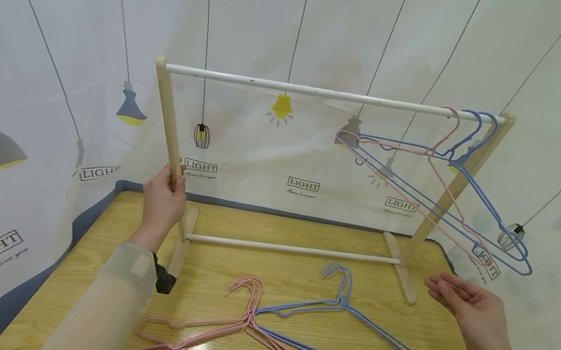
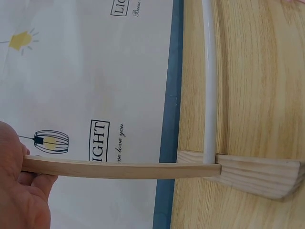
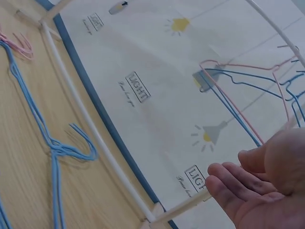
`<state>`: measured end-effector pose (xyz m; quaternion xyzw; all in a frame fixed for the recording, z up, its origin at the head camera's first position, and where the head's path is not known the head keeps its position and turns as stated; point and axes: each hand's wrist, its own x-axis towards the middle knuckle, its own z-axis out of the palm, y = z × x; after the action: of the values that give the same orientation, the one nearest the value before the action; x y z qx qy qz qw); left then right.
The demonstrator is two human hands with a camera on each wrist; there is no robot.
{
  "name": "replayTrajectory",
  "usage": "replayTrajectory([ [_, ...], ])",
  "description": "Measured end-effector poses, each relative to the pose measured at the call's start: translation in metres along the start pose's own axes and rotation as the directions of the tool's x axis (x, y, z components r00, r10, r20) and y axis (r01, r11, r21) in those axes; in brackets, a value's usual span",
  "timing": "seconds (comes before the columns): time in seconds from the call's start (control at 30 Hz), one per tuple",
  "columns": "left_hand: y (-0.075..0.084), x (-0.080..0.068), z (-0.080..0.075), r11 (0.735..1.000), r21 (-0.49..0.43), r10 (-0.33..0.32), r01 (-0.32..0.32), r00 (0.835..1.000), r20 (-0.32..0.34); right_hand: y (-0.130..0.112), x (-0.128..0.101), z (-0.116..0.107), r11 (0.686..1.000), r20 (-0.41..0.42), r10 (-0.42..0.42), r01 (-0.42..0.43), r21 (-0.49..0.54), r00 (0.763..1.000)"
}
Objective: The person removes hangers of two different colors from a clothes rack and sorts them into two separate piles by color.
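A small wooden clothes rack (image 1: 323, 92) stands on the wooden table (image 1: 87, 268). My left hand (image 1: 164, 198) grips the rack's left upright (image 2: 119, 169) low down. Three wire hangers, two blue (image 1: 488, 211) and one pink (image 1: 444, 143), hang at the right end of the white top rail. My right hand (image 1: 466, 303) hovers open, palm up, by the rack's right foot (image 1: 403, 271), holding nothing. Blue hangers (image 1: 355, 338) and pink hangers (image 1: 238, 335) lie on the table in front of the rack; in the right wrist view the blue ones (image 3: 52, 148) lie by the lower rail (image 3: 90, 129).
A white curtain printed with lamps and the word LIGHT (image 1: 303, 185) hangs close behind and around the table. The table's dark blue edge (image 1: 90, 209) runs along the left and back.
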<state>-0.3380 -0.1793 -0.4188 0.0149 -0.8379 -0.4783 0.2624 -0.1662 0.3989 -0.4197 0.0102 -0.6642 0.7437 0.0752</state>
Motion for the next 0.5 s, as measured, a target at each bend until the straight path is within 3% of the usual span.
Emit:
replayTrajectory([
  [0.3, 0.0, -0.001, 0.001, 1.0, 0.005, 0.011, -0.011, 1.0, -0.009, -0.008, 0.016, -0.024, 0.993, -0.182, 0.018, 0.004, 0.117, 0.983],
  [0.5, 0.002, -0.001, 0.001, 1.0, 0.019, 0.025, -0.024, 0.999, -0.023, -0.022, 0.027, -0.03, 0.978, -0.216, -0.028, 0.071, 0.197, 0.976],
])
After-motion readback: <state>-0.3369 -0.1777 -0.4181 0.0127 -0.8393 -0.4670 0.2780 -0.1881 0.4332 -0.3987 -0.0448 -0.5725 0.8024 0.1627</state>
